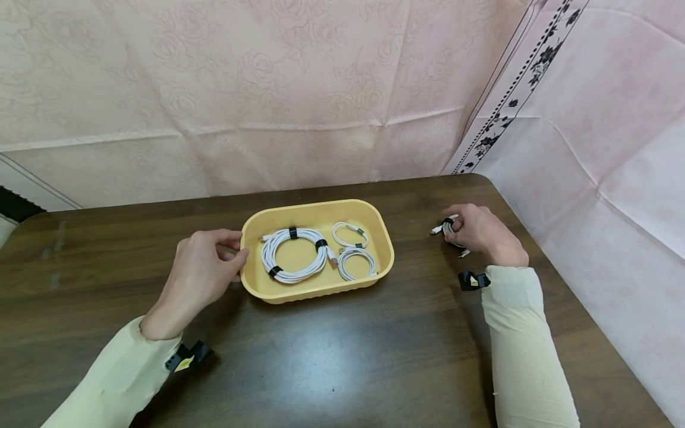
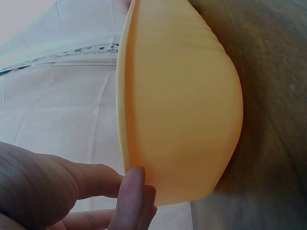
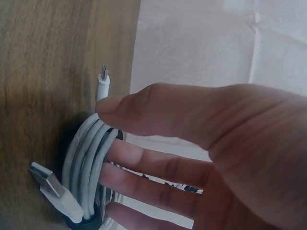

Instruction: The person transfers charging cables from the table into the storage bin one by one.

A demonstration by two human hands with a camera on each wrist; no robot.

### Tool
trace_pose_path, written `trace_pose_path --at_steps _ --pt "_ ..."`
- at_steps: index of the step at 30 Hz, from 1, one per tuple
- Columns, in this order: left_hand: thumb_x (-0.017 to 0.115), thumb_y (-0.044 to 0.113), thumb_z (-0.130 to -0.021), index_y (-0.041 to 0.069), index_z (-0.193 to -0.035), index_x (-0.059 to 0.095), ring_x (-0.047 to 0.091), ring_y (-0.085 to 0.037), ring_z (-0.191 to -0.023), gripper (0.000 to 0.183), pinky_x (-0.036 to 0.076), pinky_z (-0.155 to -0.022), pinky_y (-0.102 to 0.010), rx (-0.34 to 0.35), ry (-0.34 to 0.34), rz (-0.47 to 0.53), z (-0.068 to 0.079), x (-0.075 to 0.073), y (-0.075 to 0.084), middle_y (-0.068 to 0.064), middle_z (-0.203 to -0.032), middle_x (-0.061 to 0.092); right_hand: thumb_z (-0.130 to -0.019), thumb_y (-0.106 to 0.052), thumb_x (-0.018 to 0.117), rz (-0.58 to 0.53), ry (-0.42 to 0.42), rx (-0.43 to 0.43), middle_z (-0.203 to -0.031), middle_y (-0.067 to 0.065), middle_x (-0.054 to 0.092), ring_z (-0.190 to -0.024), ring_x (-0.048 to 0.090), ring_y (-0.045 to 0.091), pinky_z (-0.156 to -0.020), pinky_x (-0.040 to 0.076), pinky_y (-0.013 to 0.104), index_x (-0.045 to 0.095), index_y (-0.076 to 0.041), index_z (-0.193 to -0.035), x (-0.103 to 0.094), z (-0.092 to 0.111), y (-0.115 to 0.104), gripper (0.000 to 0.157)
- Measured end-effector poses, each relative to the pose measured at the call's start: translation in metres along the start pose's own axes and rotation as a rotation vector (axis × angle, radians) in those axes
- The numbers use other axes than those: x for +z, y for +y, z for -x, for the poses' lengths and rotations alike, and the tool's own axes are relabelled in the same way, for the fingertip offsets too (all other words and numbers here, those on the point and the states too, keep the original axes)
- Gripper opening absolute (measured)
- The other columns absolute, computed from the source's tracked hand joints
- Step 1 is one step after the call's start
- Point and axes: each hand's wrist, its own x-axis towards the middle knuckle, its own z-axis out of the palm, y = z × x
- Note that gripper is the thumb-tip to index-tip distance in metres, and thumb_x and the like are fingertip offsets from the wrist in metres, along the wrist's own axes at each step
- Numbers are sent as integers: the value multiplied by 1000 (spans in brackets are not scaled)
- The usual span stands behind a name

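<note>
A yellow plastic tray (image 1: 251,289) stands on the table, with a large coil of white cable (image 1: 270,261) held by black straps at its left. Two smaller white cable coils, an upper one (image 1: 338,241) and a lower one (image 1: 342,273), lie at its right. My left hand (image 1: 200,267) pinches the tray's left end at the rim, seen closely in the left wrist view. Right of the tray, my right hand (image 1: 484,233) holds a coiled white USB cable (image 3: 84,158) between thumb and fingers, low over the table. Its USB plug (image 3: 50,184) and smaller connector (image 3: 103,81) stick out.
The brown wooden table (image 1: 321,356) ends at a rounded corner beyond my right hand. Pale floral cloth (image 1: 321,89) hangs behind the table, and more cloth (image 1: 615,148) covers the right side. Small black devices sit at both wrists.
</note>
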Motion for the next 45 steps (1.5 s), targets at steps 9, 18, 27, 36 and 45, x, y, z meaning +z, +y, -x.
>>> trace_pose_path --at_steps 9,18,27,36,45 --pt "68 13 -96 -4 -132 64 72 -14 -73 40 56 -55 -24 -4 -5 -2 0 0 0 -22 -113 70 -86 -10 69 -8 -31 26 -89 4 65 -77 57 18 -68 43 31 58 -5 -139 4 -2 2 55" --pt "68 14 -96 -4 -133 63 72 -15 -74 41 57 -56 -24 -15 -11 2 0 1 1 -22 -114 70 -87 -9 69 7 -61 71 -91 6 56 -79 55 21 -68 43 35 56 -7 -141 7 -3 2 56" --pt "68 14 -96 -4 -132 63 72 -14 -73 40 56 -55 -24 -13 -9 -5 0 0 1 -22 -114 70 -90 -5 62 6 -66 88 -82 4 51 -76 53 22 -65 41 35 57 -9 -141 9 -4 1 52" --pt "68 14 -96 -4 -132 63 72 -14 -73 41 56 -55 -24 -19 -11 -5 -1 0 0 -22 -115 70 -93 -8 65 -2 -67 84 -92 10 55 -81 53 24 -68 44 36 57 -8 -142 11 -5 1 49" --pt "67 13 -96 -4 -132 63 71 -15 -73 40 57 -56 -24 -12 -5 -11 -1 0 0 -21 -112 70 -92 -6 65 2 -56 76 -87 10 56 -77 53 24 -65 44 35 60 -6 -138 13 -8 0 46"
